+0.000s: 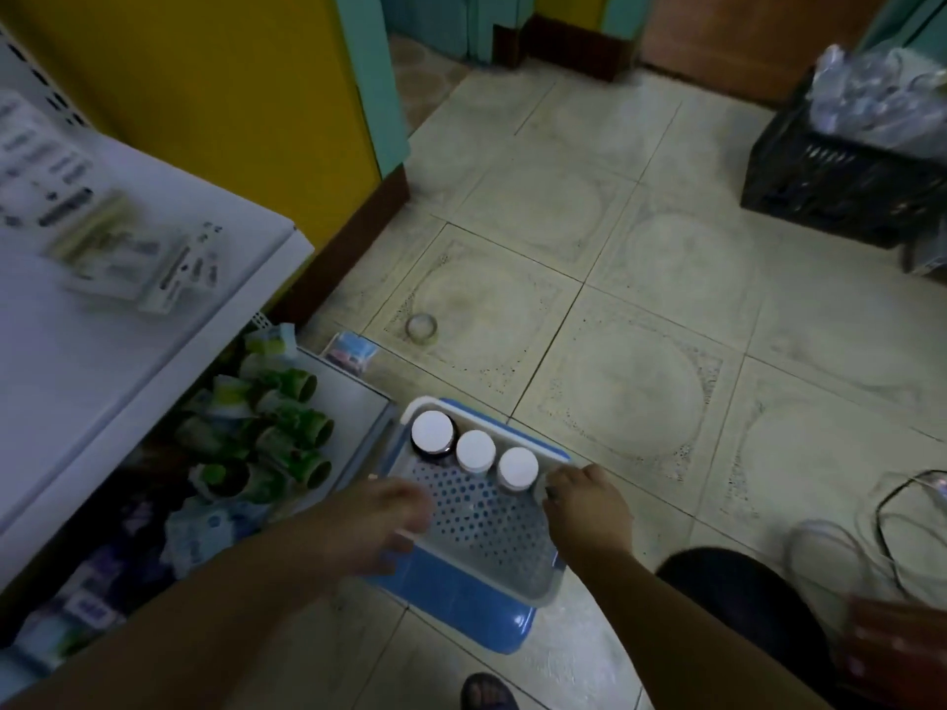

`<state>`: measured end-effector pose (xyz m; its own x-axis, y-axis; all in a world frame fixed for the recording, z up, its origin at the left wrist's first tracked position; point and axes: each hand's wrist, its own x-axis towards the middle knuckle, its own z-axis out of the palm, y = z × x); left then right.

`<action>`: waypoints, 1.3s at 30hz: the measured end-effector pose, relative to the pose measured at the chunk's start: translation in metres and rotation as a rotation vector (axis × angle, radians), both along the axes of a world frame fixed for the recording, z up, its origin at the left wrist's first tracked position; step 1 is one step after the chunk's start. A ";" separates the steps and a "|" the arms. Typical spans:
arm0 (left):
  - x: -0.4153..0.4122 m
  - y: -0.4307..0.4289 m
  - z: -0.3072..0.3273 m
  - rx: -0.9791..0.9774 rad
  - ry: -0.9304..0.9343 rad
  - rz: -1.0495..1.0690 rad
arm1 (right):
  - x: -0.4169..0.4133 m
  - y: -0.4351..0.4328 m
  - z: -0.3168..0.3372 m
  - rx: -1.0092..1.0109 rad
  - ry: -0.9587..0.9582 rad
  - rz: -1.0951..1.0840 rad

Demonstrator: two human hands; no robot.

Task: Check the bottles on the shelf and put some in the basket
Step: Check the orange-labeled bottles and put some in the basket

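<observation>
In the head view, the right hand [589, 504] is at the far right corner of the basket [517, 599]. Its fingers curl down around a fourth bottle [542, 491], of which only a sliver of white cap shows. The left hand [389, 515] hovers over the basket's near left edge, blurred, with fingers loosely spread and holding nothing. Whether it touches the rim cannot be told. The basket is a white perforated tray nested in a blue one. It lies on the tiled floor [666, 248], just right of the shelf [153, 351].

The step in hand looks like setting this bottle at the right end of the row. To do it well, the person should lower the bottle upright, just beside its neighbour. They should let go only once its base sits flat on the perforated bottom. The left hand could steady the rim so the tray does not slide on the tile.

Three bottles [475, 449] stand upright with white caps in a row along the far wall. The leftmost has the largest cap and a dark body. With the held one, that makes four.

The shelf's lower level holds green-and-white packs [287, 433], too jumbled to count. A few blurred boxes [128, 263] lie on top. One clear ring [421, 329] lies on the floor, and one black crate [830, 197] stands far right.
</observation>
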<state>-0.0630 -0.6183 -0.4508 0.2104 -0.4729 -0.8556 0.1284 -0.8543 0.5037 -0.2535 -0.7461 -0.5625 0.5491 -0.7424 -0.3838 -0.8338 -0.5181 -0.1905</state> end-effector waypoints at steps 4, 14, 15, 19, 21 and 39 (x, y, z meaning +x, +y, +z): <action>0.006 0.006 0.030 -0.054 -0.273 -0.387 | 0.003 0.001 0.033 0.089 0.074 0.037; 0.043 -0.016 0.247 -0.268 -1.054 -0.693 | 0.076 0.007 0.258 -0.117 -0.067 0.561; 0.045 -0.007 0.275 -0.297 -1.118 -0.680 | 0.085 0.012 0.284 -0.138 -0.107 0.590; 0.058 0.054 0.383 -0.330 -1.500 -0.667 | 0.130 0.041 0.393 -0.266 -0.334 0.793; 0.073 0.101 0.427 -0.271 -1.632 -0.594 | 0.161 0.062 0.446 -0.431 -0.505 0.920; 0.119 0.425 0.476 -0.041 -1.427 0.157 | 0.403 0.363 0.624 -0.127 -0.897 1.110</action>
<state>0.0556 -0.1936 0.0256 0.9129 -0.3834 0.1403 -0.4082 -0.8610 0.3035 0.1496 -0.3833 0.0612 0.8741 0.2214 0.4325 0.3819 -0.8633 -0.3300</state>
